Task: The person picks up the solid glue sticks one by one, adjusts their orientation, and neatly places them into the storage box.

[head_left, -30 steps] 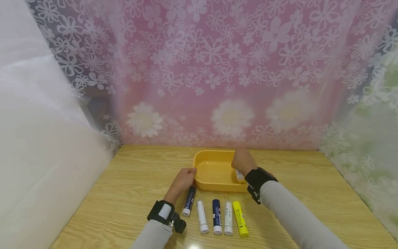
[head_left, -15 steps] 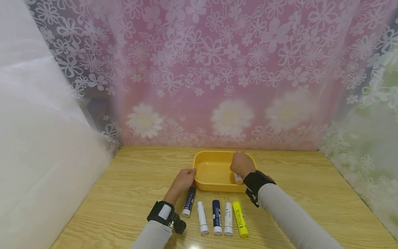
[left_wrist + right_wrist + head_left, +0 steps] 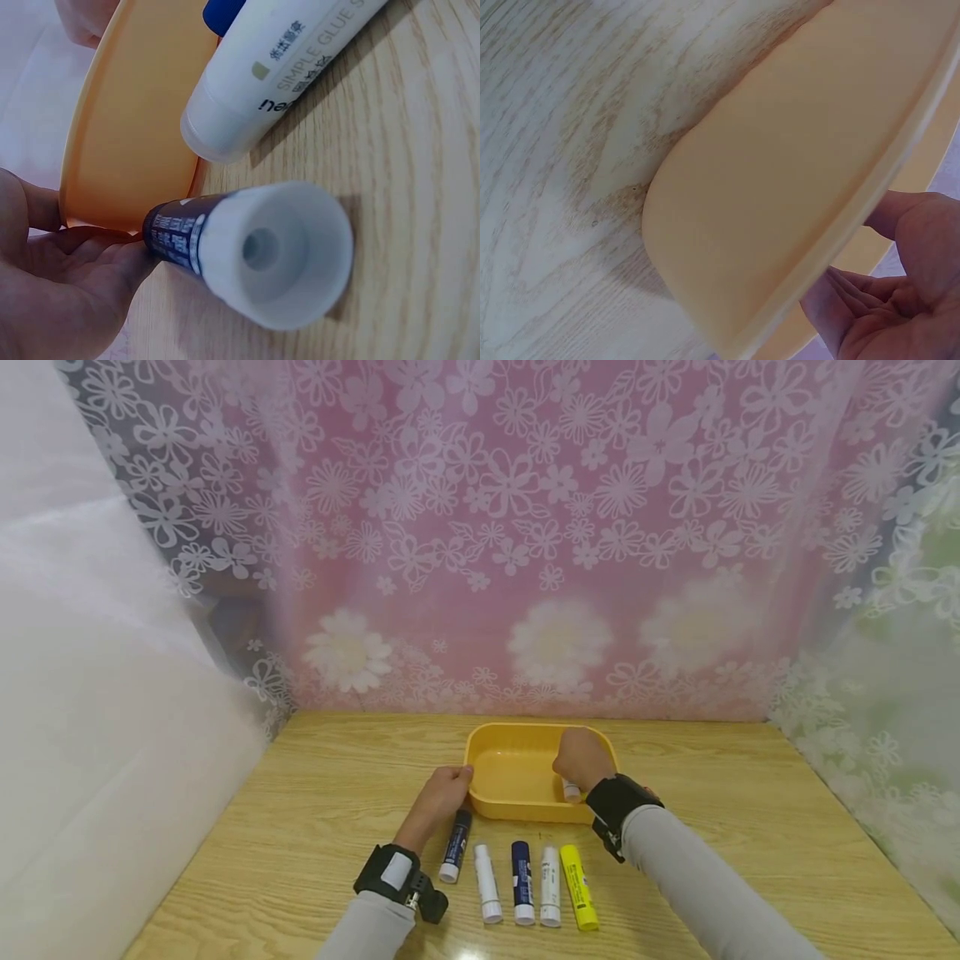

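A yellow plastic tray (image 3: 517, 812) stands on the wooden table. At its left end my left hand (image 3: 447, 792) pinches the rim, with the thumb over the edge and the fingers (image 3: 90, 259) along the outer wall. My right hand (image 3: 583, 758) is down inside the tray's right end, gripping a white glue stick (image 3: 572, 791) whose lower end shows beneath it. The tray wall (image 3: 780, 172) hides that stick in the right wrist view. A dark blue glue stick (image 3: 456, 847) lies close under my left hand, its hollow white end (image 3: 277, 255) facing the wrist camera.
In front of the tray lie a white glue stick (image 3: 487, 885), a blue one (image 3: 522, 883), another white one (image 3: 551, 887) and a yellow one (image 3: 580, 888), roughly side by side. A pink flowered curtain (image 3: 525, 568) hangs behind the table (image 3: 337, 777).
My right hand has shifted slightly left and lower into the tray with the white glue stick, uncovering the tray's right rim. My left hand stays on the rim.
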Action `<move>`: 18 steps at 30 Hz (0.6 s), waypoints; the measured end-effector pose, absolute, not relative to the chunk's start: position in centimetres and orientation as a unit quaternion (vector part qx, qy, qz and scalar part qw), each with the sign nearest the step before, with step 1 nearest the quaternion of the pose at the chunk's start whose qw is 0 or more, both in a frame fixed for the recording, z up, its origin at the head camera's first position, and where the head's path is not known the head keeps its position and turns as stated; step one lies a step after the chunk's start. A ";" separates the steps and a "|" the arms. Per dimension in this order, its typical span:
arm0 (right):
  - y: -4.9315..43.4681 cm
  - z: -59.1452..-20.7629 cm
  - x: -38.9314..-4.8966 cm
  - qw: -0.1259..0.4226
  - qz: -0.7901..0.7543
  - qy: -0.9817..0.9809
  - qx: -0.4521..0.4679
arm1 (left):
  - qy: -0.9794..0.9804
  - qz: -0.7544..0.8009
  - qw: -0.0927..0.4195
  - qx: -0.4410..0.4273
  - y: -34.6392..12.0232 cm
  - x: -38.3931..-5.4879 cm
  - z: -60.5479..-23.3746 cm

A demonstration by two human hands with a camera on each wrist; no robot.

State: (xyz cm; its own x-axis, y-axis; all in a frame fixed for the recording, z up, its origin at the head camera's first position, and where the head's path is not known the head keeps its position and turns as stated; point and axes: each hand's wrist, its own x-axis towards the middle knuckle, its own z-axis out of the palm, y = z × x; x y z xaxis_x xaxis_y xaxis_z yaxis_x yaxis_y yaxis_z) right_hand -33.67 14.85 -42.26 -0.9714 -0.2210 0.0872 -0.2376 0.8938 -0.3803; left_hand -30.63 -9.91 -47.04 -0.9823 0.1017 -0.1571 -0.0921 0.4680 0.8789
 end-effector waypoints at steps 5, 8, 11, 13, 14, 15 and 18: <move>14.8 -42.5 -33.7 0.027 0.196 -0.973 0.120 | 0.852 0.514 0.096 0.001 -10.0 -30.6 -47.0; 14.7 -42.5 -33.7 0.029 0.191 -0.973 0.124 | 0.850 0.518 0.095 0.001 -10.0 -30.6 -47.0; 14.6 -42.5 -33.7 0.028 0.184 -0.974 0.127 | 0.848 0.521 0.095 0.002 -10.0 -30.5 -47.0; 14.5 -42.5 -33.6 0.030 0.178 -0.975 0.127 | 0.847 0.523 0.095 0.001 -9.9 -30.5 -46.9; 14.4 -42.5 -33.6 0.027 0.178 -0.976 0.124 | 0.847 0.523 0.096 0.001 -9.9 -30.5 -46.9; 14.4 -42.5 -33.6 0.026 0.176 -0.976 0.122 | 0.847 0.523 0.096 0.000 -9.9 -30.5 -46.9; 14.3 -42.5 -33.6 0.022 0.174 -0.978 0.111 | 0.846 0.525 0.098 -0.001 -9.9 -30.5 -46.9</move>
State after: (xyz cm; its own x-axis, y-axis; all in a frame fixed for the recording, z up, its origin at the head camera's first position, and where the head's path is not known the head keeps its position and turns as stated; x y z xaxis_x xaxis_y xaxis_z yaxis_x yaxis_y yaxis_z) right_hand -33.64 14.26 -42.48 -0.9745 -0.2093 0.0813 -0.2245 0.9146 -0.3364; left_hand -30.55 -9.91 -46.93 -0.9809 0.1015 -0.1657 -0.1033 0.4498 0.8872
